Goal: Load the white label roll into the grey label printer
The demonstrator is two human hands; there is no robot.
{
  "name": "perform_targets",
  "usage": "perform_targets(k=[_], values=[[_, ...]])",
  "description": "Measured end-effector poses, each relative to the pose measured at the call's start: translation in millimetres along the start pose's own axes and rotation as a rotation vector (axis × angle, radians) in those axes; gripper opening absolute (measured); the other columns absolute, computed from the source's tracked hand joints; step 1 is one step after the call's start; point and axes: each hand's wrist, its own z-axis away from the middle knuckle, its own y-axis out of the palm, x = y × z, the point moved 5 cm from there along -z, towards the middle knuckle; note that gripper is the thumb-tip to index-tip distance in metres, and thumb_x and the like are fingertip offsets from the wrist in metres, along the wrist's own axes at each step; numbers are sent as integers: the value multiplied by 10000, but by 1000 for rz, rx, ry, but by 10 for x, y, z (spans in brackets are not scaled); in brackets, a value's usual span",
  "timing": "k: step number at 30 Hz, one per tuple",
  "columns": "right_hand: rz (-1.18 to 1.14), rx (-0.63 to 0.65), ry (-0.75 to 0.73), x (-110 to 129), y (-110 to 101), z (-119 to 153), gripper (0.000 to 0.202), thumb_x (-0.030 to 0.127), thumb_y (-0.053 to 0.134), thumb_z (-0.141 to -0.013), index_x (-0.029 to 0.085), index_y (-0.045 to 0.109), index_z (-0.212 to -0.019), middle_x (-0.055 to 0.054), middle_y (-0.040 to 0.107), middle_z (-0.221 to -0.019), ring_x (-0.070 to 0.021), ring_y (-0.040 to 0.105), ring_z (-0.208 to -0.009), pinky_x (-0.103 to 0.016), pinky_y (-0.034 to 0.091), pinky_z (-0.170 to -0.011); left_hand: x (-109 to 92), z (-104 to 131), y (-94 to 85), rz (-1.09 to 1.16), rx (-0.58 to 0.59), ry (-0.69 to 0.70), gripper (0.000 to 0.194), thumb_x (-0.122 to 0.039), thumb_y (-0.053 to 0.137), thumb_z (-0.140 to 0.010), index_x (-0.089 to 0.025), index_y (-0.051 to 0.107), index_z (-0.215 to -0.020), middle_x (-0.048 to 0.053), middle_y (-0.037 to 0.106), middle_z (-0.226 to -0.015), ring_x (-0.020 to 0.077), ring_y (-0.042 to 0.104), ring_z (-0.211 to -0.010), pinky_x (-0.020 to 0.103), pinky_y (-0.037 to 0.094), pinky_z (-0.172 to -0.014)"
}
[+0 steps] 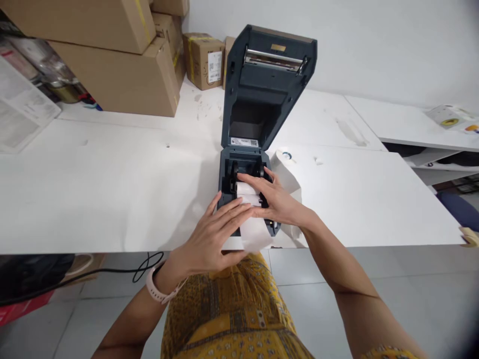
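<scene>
A dark blue-grey label printer [270, 89] stands at the table's front edge with its lid raised. Inside its base lies a white label roll [247, 188], between black holders, and a loose strip of label paper [255, 233] hangs over the front. My right hand [279, 199] grips the roll from the right, index finger across its top and thumb near the strip. My left hand [219, 232] rests its outstretched fingers on the paper in front of the roll, thumb spread apart below. Fingers hide part of the printer's inside.
Behind the printer's right side is another white roll [286, 172] with loose paper trailing down. Cardboard boxes [123, 75] are stacked at the back left, beside a small labelled box [204, 62]. A black cable [112, 270] hangs below the white table [75, 199].
</scene>
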Motion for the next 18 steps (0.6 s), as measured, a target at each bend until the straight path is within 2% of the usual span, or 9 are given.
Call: perform_targets(k=[3, 5, 6, 8, 11, 12, 14, 16, 18], values=[[-77, 6, -9, 50, -107, 27, 791, 621, 674, -937, 324, 400, -1617, -89, 593, -1568, -325, 578, -1442, -660, 136, -1332, 12, 8, 26, -106, -5, 20, 615, -372, 608, -1014, -123, 450, -1555, 157, 648, -1489, 296, 527, -1481, 564, 155, -1347], [-183, -100, -2, 87, -331, 53, 633, 564, 792, -864, 327, 636, -1429, -58, 732, -1397, -307, 691, -1301, -610, 275, -1315, 37, 7, 43, -136, -31, 9, 487, -253, 567, -1022, -152, 530, -1497, 132, 686, -1446, 282, 556, -1459, 578, 204, -1336], [-230, -205, 9, 92, -494, 59, 503, 539, 797, -869, 322, 711, -1314, -43, 777, -1313, -286, 728, -1231, -571, 370, -1279, 45, 9, 53, -146, -44, 4, 441, -216, 549, -1021, -166, 572, -1458, 123, 696, -1433, 280, 567, -1450, 590, 231, -1327], [-274, -490, 37, 62, -875, 37, 335, 533, 677, -971, 315, 727, -1221, -36, 786, -1275, -241, 725, -1218, -489, 479, -1204, 37, 13, 72, -162, -77, 6, 368, -193, 525, -1023, -179, 639, -1373, 109, 714, -1409, 281, 596, -1422, 609, 277, -1309], [-309, -856, 136, -105, -1376, -172, 453, 610, 457, -1055, 338, 592, -1391, -45, 635, -1508, -211, 584, -1416, -455, 434, -1237, -35, 22, 74, -190, -174, 26, 334, -116, 491, -1009, -183, 689, -1269, 86, 763, -1323, 265, 660, -1347, 612, 337, -1283], [-354, -889, 191, -194, -1481, -308, 520, 664, 433, -1041, 346, 554, -1435, -35, 580, -1570, -219, 542, -1462, -463, 426, -1242, -70, 26, 70, -190, -209, 32, 339, -83, 483, -998, -187, 699, -1238, 78, 780, -1288, 255, 680, -1317, 604, 366, -1268], [-501, -785, 265, -363, -1582, -643, 632, 749, 310, -1026, 366, 484, -1498, 15, 495, -1647, -223, 464, -1529, -493, 419, -1244, -144, 40, 59, -163, -265, 41, 332, -42, 486, -982, -197, 714, -1167, 64, 803, -1222, 236, 713, -1256, 569, 444, -1219], [-625, -690, 239, -443, -1622, -886, 651, 707, 200, -1055, 335, 461, -1520, 40, 480, -1657, -210, 450, -1537, -500, 402, -1260, -211, 67, 41, -116, -311, 42, 284, -33, 529, -975, -198, 721, -1104, 56, 819, -1149, 222, 739, -1172, 520, 527, -1143], [-677, -701, 197, -425, -1623, -924, 652, 618, 126, -1092, 270, 494, -1502, 19, 547, -1600, -187, 496, -1493, -471, 389, -1268, -264, 103, 22, -80, -356, 33, 237, -29, 585, -959, -187, 722, -1071, 64, 822, -1087, 218, 742, -1093, 475, 589, -1055]])
